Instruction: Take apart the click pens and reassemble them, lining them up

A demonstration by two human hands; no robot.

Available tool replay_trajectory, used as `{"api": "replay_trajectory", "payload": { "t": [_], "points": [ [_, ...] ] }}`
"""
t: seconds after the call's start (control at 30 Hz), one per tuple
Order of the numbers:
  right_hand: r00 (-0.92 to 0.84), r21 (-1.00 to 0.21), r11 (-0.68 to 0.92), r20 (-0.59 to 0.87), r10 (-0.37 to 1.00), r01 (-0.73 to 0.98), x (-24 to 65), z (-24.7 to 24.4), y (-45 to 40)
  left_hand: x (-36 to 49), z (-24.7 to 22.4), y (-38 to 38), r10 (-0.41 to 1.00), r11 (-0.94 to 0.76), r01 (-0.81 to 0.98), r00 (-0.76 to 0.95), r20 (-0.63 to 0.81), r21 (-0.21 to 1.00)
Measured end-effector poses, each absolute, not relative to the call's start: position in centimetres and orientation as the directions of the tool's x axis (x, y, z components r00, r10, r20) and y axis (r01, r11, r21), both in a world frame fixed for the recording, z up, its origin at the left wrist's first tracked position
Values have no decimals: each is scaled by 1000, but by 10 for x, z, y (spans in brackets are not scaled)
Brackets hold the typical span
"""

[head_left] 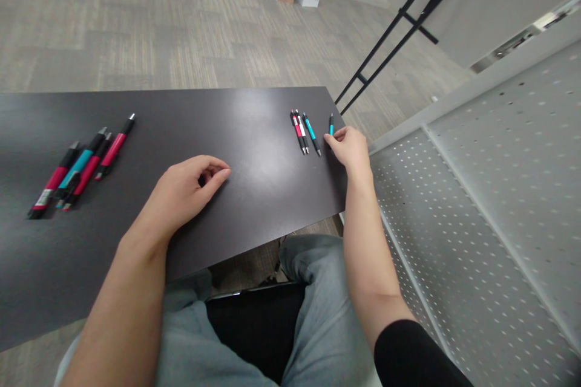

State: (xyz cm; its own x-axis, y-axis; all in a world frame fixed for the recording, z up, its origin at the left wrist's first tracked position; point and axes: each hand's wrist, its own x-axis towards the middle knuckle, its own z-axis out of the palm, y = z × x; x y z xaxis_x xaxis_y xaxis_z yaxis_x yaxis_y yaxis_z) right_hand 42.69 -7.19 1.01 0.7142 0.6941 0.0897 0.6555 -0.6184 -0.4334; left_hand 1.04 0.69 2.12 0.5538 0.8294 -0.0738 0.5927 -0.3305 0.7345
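Note:
Near the right edge of the dark table (254, 199), my right hand (351, 148) has its thumb and fingers closed around the lower part of a teal pen (331, 124). The pen's black end points away from me, and its near end is hidden by the hand. Just left of it lie another teal pen (310, 127), a pen with a red and white barrel (302, 132) and a red pen (297, 131), side by side. My left hand (190, 187) rests over the middle of the table, fingers curled and thumb near the index fingertip, with nothing seen in it.
On the table's left lies a loose group of red pens (113, 151) with a teal pen (82, 160) among them, slightly blurred. A perforated grey metal panel (476, 193) stands close along the right side. Black metal bars (385, 42) rise beyond the far right corner.

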Motion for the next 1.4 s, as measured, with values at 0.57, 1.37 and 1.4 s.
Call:
{"api": "replay_trajectory", "payload": {
  "t": [0.57,1.37,1.4],
  "points": [
    [747,-882,-41,372,551,469,464,10,-66,10,21,7,829,-341,610,554,-77,715],
    [613,-345,-608,-109,783,715,418,45,-89,8,18,8,833,-346,609,550,-66,713],
    [618,-333,-619,-121,777,712,417,46,-89,9,19,8,834,-344,613,547,-68,712]
  ]
}}
